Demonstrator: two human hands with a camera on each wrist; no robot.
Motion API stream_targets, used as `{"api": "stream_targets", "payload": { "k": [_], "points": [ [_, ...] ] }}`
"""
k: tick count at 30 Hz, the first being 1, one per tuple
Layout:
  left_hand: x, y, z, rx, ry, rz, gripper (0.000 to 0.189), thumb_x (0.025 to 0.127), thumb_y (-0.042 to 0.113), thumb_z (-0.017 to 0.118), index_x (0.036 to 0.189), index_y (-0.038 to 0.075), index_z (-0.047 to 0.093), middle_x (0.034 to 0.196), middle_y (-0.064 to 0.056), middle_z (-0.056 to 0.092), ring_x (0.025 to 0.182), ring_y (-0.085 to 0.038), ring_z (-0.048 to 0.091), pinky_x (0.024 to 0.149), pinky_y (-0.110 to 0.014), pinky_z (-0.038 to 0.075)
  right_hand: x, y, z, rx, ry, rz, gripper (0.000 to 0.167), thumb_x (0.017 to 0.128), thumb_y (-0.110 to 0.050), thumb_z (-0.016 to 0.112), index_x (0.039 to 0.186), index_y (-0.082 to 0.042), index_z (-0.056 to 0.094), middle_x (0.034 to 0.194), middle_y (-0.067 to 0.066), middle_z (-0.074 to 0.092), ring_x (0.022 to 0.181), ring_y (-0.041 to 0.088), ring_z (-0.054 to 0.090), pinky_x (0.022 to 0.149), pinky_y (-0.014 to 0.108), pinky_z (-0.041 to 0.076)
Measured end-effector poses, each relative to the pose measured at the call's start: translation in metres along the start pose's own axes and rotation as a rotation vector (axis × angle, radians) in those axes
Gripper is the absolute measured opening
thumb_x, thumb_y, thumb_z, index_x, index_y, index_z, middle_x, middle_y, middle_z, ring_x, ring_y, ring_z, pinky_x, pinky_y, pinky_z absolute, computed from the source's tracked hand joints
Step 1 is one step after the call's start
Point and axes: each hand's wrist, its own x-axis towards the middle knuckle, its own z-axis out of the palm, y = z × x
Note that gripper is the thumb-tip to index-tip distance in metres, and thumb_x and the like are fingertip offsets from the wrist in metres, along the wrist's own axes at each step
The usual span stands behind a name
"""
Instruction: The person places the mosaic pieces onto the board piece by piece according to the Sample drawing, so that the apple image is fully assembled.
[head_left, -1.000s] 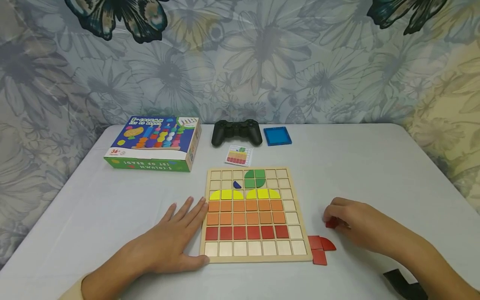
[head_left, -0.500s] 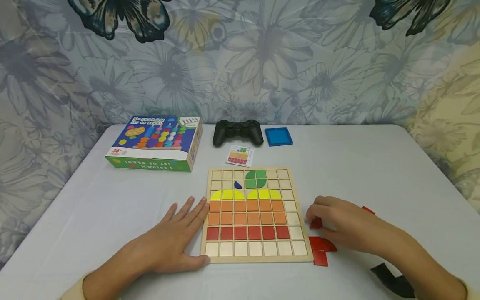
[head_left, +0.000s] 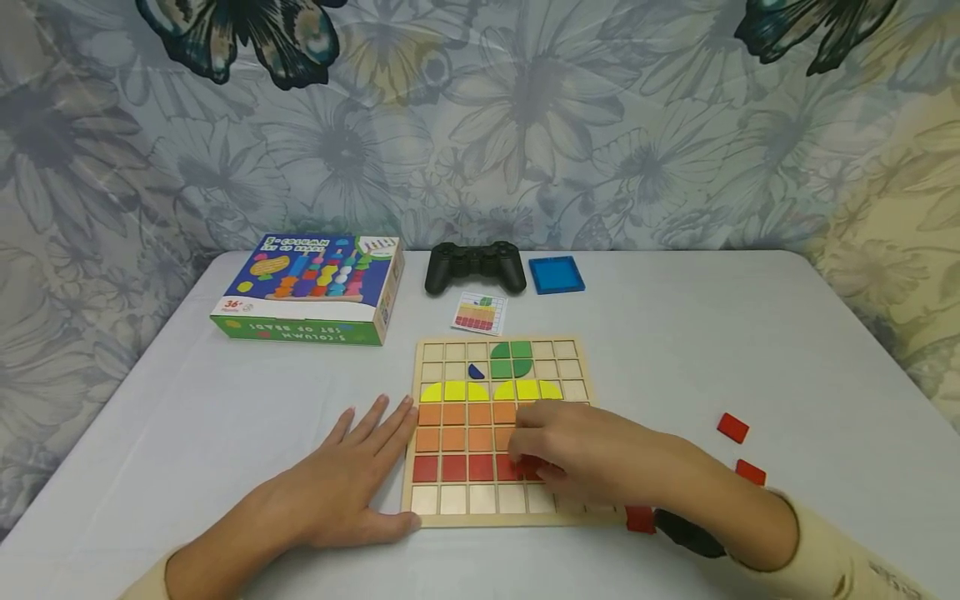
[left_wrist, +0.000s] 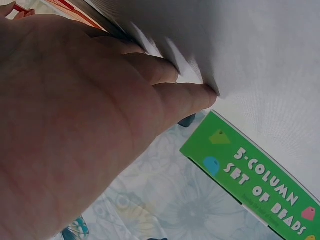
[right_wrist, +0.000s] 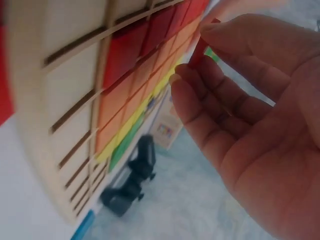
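A wooden grid board (head_left: 482, 500) lies on the table, its cells partly filled with green, blue, yellow, orange and red tiles. My left hand (head_left: 341, 483) rests spread on the white cloth, its fingertips and thumb at the board's left edge. Over the right half of the board is my right hand (head_left: 577, 446), covering some orange and red cells. Between its thumb and fingertips it pinches a small red tile (right_wrist: 198, 51), close above the board. That tile's full outline is hidden by the fingers.
Loose red tiles (head_left: 732, 427) lie right of the board, partly behind the right forearm. Beyond the board are a small pattern card (head_left: 478, 313), a black game controller (head_left: 476, 267) and a blue tray (head_left: 557, 292). A bead-set box (head_left: 307, 292) stands back left.
My right hand has moved left from the table onto the board, carrying a red tile. Loose red tiles once behind the arm now show. My left hand stays where it was.
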Motion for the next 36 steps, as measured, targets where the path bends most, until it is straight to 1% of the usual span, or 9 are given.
{"api": "stream_targets", "payload": {
  "k": [5, 11, 13, 16, 18, 20, 24, 31, 36],
  "points": [
    [0.0, 0.001, 0.001, 0.01, 0.007, -0.005, 0.113, 0.078, 0.084, 0.052, 0.162, 0.017, 0.017, 0.168, 0.002, 0.005, 0.153, -0.026, -0.002, 0.117, -0.061, 0.008, 0.016, -0.01, 0.003, -0.047, -0.007, -0.112, 0.019, 0.087, -0.01, 0.077, 0.104, -0.018, 0.076, 0.089, -0.01, 0.055, 0.082, 0.006, 0.05, 0.075, 0.016, 0.046],
    [0.0, 0.0, 0.001, 0.019, 0.009, -0.003, 0.112, 0.079, 0.084, 0.051, 0.163, 0.017, 0.016, 0.168, 0.003, 0.005, 0.153, -0.025, -0.002, 0.117, -0.061, 0.008, 0.024, -0.013, 0.007, -0.008, -0.028, -0.129, 0.021, 0.09, -0.007, 0.07, 0.106, -0.021, 0.075, 0.084, -0.012, 0.051, 0.079, 0.005, 0.047, 0.071, 0.016, 0.042],
    [0.0, 0.0, 0.001, 0.018, 0.01, -0.002, 0.112, 0.079, 0.084, 0.051, 0.163, 0.017, 0.016, 0.168, 0.003, 0.004, 0.152, -0.025, -0.003, 0.117, -0.061, 0.008, 0.026, -0.012, 0.009, -0.007, -0.021, -0.147, 0.019, 0.09, -0.007, 0.069, 0.101, -0.021, 0.075, 0.082, -0.012, 0.048, 0.075, 0.005, 0.045, 0.068, 0.016, 0.04],
    [0.0, 0.0, 0.001, 0.014, 0.016, 0.001, 0.112, 0.079, 0.083, 0.051, 0.162, 0.016, 0.016, 0.168, 0.002, 0.005, 0.152, -0.025, -0.002, 0.117, -0.06, 0.008, 0.029, -0.011, 0.01, -0.002, -0.018, -0.169, 0.015, 0.092, -0.008, 0.066, 0.095, -0.02, 0.075, 0.083, -0.01, 0.048, 0.072, 0.005, 0.046, 0.065, 0.014, 0.038],
    [-0.001, 0.0, 0.001, 0.012, 0.018, 0.003, 0.112, 0.08, 0.083, 0.052, 0.162, 0.016, 0.016, 0.168, 0.002, 0.005, 0.152, -0.026, -0.002, 0.117, -0.06, 0.008, 0.032, -0.011, 0.011, 0.018, -0.035, -0.158, 0.013, 0.093, -0.008, 0.067, 0.095, -0.018, 0.075, 0.089, -0.009, 0.052, 0.075, 0.004, 0.049, 0.069, 0.012, 0.042],
    [-0.001, 0.0, 0.001, 0.008, 0.019, 0.005, 0.112, 0.08, 0.082, 0.052, 0.162, 0.016, 0.016, 0.168, 0.002, 0.005, 0.152, -0.026, -0.002, 0.117, -0.06, 0.008, 0.034, -0.011, 0.01, 0.044, -0.068, -0.123, 0.012, 0.094, -0.009, 0.068, 0.099, -0.017, 0.075, 0.096, -0.008, 0.055, 0.079, 0.004, 0.053, 0.074, 0.012, 0.045],
    [-0.001, 0.0, 0.0, 0.004, 0.013, 0.005, 0.112, 0.08, 0.083, 0.051, 0.162, 0.016, 0.017, 0.168, 0.002, 0.005, 0.152, -0.026, -0.003, 0.117, -0.061, 0.008, 0.036, -0.012, 0.009, 0.086, -0.117, -0.071, 0.016, 0.092, -0.005, 0.071, 0.104, -0.015, 0.075, 0.101, -0.008, 0.057, 0.084, 0.005, 0.055, 0.08, 0.013, 0.047],
    [0.0, -0.001, 0.001, 0.008, 0.019, 0.002, 0.112, 0.079, 0.083, 0.052, 0.162, 0.016, 0.017, 0.168, 0.003, 0.006, 0.153, -0.025, -0.002, 0.117, -0.061, 0.008, 0.039, -0.012, 0.01, 0.076, -0.091, -0.094, 0.007, 0.092, -0.006, 0.072, 0.092, -0.013, 0.07, 0.084, -0.011, 0.058, 0.072, 0.002, 0.052, 0.071, 0.012, 0.046],
    [0.0, -0.001, 0.002, 0.007, 0.015, 0.004, 0.112, 0.079, 0.084, 0.051, 0.162, 0.017, 0.017, 0.168, 0.003, 0.005, 0.152, -0.024, -0.003, 0.117, -0.061, 0.008, 0.045, -0.014, 0.011, 0.057, -0.044, -0.106, 0.01, 0.088, -0.011, 0.078, 0.085, -0.016, 0.07, 0.078, -0.014, 0.053, 0.072, 0.002, 0.049, 0.067, 0.014, 0.044]
  ]
}}
